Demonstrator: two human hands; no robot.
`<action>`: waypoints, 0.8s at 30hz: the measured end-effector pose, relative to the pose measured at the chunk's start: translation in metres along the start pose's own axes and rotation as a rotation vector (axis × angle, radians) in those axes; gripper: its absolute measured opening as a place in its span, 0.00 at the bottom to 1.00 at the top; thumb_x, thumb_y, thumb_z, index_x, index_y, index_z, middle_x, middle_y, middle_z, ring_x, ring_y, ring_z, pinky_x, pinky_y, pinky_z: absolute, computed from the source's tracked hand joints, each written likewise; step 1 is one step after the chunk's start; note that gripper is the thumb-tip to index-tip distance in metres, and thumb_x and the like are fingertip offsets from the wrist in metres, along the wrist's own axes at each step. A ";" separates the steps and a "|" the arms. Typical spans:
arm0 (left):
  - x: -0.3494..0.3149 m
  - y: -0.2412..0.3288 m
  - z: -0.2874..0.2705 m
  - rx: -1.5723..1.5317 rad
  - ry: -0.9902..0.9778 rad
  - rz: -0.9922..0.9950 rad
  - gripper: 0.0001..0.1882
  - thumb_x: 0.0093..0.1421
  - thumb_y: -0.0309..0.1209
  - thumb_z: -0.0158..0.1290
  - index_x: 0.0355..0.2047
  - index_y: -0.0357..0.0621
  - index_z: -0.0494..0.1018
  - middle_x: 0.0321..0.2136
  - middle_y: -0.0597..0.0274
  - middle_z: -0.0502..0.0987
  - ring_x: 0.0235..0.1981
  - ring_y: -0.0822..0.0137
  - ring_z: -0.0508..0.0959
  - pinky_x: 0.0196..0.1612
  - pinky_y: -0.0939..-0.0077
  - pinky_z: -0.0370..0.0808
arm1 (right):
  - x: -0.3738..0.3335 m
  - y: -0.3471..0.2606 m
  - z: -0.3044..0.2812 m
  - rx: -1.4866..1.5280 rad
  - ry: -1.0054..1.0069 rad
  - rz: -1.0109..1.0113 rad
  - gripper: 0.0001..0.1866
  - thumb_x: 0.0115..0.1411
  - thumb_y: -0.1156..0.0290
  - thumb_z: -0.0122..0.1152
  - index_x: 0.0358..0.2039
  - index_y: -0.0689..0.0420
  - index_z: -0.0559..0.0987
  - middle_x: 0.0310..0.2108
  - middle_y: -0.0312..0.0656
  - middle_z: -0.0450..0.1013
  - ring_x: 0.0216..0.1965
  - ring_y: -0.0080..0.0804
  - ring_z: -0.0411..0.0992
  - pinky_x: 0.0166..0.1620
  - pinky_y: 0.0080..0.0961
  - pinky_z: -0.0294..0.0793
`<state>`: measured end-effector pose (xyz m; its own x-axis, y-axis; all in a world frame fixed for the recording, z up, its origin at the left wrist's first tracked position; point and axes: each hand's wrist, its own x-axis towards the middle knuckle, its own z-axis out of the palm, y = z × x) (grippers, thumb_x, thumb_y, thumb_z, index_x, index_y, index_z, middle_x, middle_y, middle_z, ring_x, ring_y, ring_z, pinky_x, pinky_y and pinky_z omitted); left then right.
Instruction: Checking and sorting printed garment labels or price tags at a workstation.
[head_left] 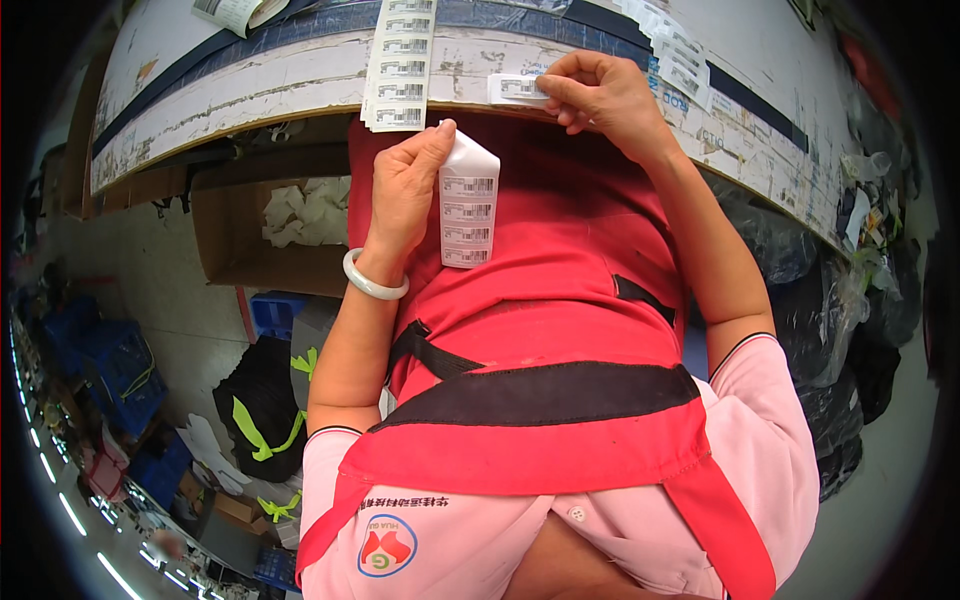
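My left hand (pixel 408 190), with a pale bangle (pixel 376 276) at the wrist, is closed on a folded strip of barcode labels (pixel 467 215). The strip bends over at the thumb, and its printed part hangs down in front of my red apron (pixel 570 230). Over at the table's near edge, my right hand (pixel 605 98) pinches the right end of a small white barcode label (pixel 518 88) between thumb and forefinger. That label lies at the edge; whether others are beneath it is unclear. Between the hands, a stack of long label strips (pixel 402 68) overhangs the edge.
The worn white table (pixel 270 85) spans the top, with dark blue bands across it. More label strips (pixel 680 55) lie at right, and a paper roll (pixel 238 12) at far left. Below are a cardboard box (pixel 230 225) with crumpled paper and, at right, plastic-wrapped bundles (pixel 825 310).
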<state>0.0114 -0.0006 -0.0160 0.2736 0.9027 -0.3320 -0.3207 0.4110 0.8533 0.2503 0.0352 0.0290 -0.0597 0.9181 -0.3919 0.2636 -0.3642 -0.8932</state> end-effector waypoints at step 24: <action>-0.008 0.007 0.008 -0.014 0.015 0.014 0.15 0.66 0.36 0.51 0.31 0.37 0.78 0.23 0.69 0.77 0.23 0.82 0.71 0.27 0.87 0.66 | -0.027 0.044 -0.130 -0.228 0.598 -0.103 0.13 0.58 0.62 0.64 0.35 0.60 0.78 0.22 0.34 0.74 0.21 0.20 0.73 0.27 0.18 0.73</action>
<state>0.0141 -0.0059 -0.0044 0.2556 0.9102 -0.3259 -0.3368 0.3999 0.8525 0.3886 0.0147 0.0289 0.4334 0.8994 -0.0573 0.4869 -0.2872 -0.8249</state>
